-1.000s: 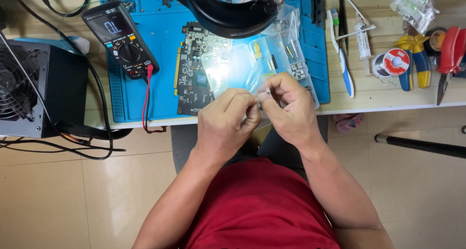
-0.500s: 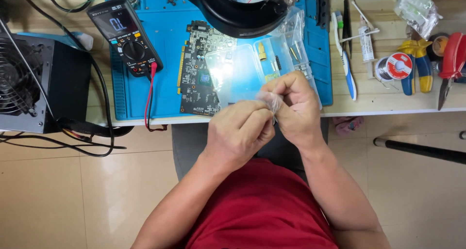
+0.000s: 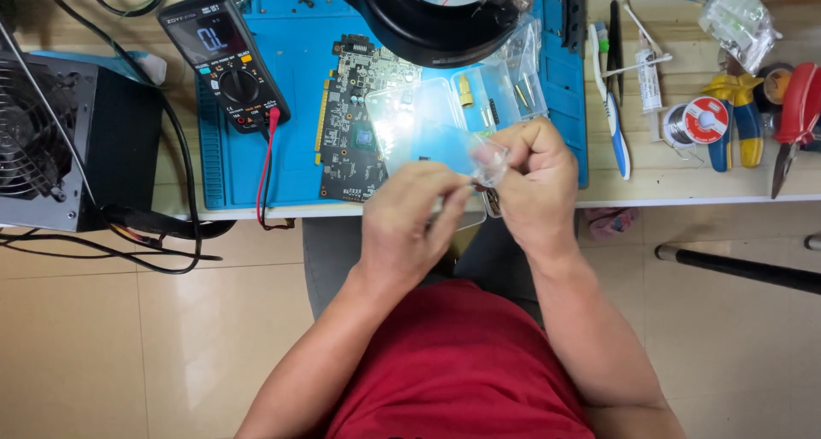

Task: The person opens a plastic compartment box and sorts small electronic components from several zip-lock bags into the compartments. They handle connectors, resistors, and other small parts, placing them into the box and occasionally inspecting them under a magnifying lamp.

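My left hand (image 3: pixel 409 218) and my right hand (image 3: pixel 528 182) meet at the table's front edge, both pinching a small clear plastic bag (image 3: pixel 490 160) between their fingertips. What the bag holds is too small to make out. Just behind the hands lies a clear plastic parts box (image 3: pixel 428 123) with small brass pieces in its compartments. To its left, a dark circuit board (image 3: pixel 349 118) rests on the blue work mat (image 3: pixel 295 80).
A black multimeter (image 3: pixel 224 58) with a red lead lies on the mat's left. A black power supply box (image 3: pixel 68 140) with cables stands far left. A round magnifier lamp (image 3: pixel 428 16) hangs over the mat. Toothbrush (image 3: pixel 609 97), solder spool (image 3: pixel 697 120) and pliers (image 3: pixel 795 114) lie right.
Both hands have shifted slightly away from the board toward the table edge, still working the small clear bag between their fingertips. The view has tilted a little.
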